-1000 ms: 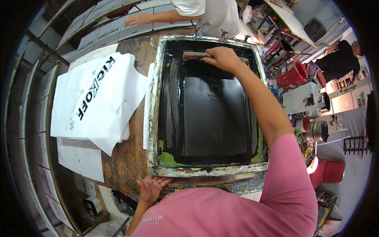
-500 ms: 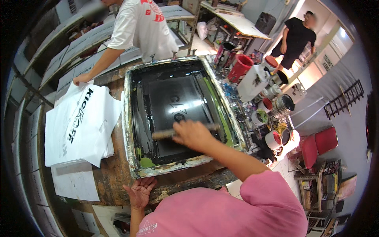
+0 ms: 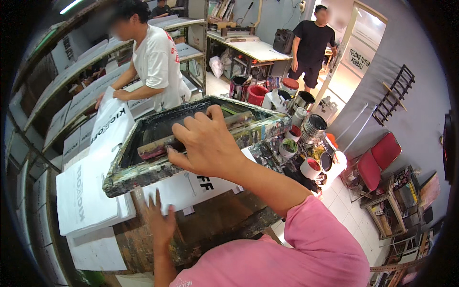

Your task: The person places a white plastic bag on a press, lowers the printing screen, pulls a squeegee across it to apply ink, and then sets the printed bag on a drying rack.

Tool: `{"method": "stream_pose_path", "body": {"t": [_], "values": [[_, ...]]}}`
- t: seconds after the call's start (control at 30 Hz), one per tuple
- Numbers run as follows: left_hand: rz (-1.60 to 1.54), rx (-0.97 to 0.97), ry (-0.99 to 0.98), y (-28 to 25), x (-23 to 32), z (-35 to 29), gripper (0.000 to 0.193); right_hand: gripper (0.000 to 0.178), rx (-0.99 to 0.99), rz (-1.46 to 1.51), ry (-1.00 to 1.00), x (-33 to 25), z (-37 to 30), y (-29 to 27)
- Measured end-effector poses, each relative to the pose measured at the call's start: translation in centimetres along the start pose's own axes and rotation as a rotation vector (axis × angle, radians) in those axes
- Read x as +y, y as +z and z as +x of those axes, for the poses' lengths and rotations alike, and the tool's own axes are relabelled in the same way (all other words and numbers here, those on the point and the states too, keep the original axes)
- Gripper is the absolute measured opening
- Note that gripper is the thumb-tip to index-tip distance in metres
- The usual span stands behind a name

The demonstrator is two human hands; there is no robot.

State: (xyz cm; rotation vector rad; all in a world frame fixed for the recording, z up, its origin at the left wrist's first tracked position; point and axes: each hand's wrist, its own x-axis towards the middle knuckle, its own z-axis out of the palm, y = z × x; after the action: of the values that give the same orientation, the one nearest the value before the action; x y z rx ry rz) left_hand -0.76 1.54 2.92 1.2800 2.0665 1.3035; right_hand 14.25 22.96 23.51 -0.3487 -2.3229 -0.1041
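Observation:
The paint-stained screen printing frame [image 3: 143, 181] is tilted up, its near edge raised off the table. My right hand [image 3: 208, 143] is over the frame, its fingers curled round a squeegee [image 3: 158, 147] that lies across the dark mesh. Beneath the raised edge lies a white sheet with black print [image 3: 184, 192], partly hidden by the frame. My left hand [image 3: 160, 220] has its fingers spread at that sheet's near left edge, holding nothing. A co-worker in a white shirt [image 3: 155, 62] holds a printed white sheet [image 3: 112, 117] by its far end.
A stack of printed sheets [image 3: 91, 196] stands on the worn table [image 3: 205, 229] at the left. Paint pots [image 3: 311, 167] and cans [image 3: 314, 128] crowd the right side. Shelves with printed sheets [image 3: 79, 107] line the left. Another person in black [image 3: 313, 45] stands by the doorway.
The screen frame has gone from lying flat to tilted up, exposing the printed sheet beneath. My left hand has moved forward to that sheet. The co-worker has lifted a sheet off the stack's top.

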Motion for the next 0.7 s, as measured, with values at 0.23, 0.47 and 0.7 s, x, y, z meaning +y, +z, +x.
{"method": "stream_pose_path", "body": {"t": [0.23, 0.47, 0.7], "values": [[0.839, -0.032, -0.244, 4.9, -3.4, -2.6, 0.102, 0.042, 0.036, 0.010, -0.018, 1.6, 5.1, -0.2], [0.535, 0.172, -0.009, 3.3, -0.5, 1.1, 0.083, 0.039, 0.068, 0.015, -0.053, 3.3, 9.2, 0.9], [0.188, 0.487, 0.006, 0.5, 4.7, 6.2, 0.048, 0.048, -0.224, -0.031, 0.183, 0.9, 13.4, -2.3]]}}
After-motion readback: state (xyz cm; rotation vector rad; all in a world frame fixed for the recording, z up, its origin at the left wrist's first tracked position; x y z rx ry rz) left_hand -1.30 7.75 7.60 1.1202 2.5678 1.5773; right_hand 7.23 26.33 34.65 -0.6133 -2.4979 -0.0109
